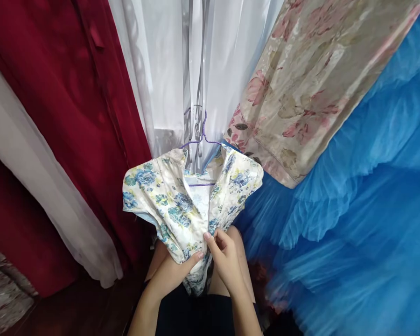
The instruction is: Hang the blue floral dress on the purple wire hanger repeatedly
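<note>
A white dress or top with blue and green flowers (180, 214) hangs on a purple hanger (205, 133) in front of me. Its short sleeves spread to both sides, and the V-shaped neckline shows a pale lining. My left hand (180, 270) grips the lower left front of the garment, thumb on top and the other fingers hidden under the cloth. My right hand (226, 254) pinches the front edge just below the neckline, thumb and bent fingers closed on the fabric. The lower part of the garment falls between my knees.
White hanging cloth (164, 70) with grey ribbons (196, 60) is behind the hanger. Dark red cloth (66, 93) and a pale strip (56, 186) hang at left. A beige floral garment (301, 93) and blue tulle (364, 224) fill the right. The dark floor (73, 308) shows at lower left.
</note>
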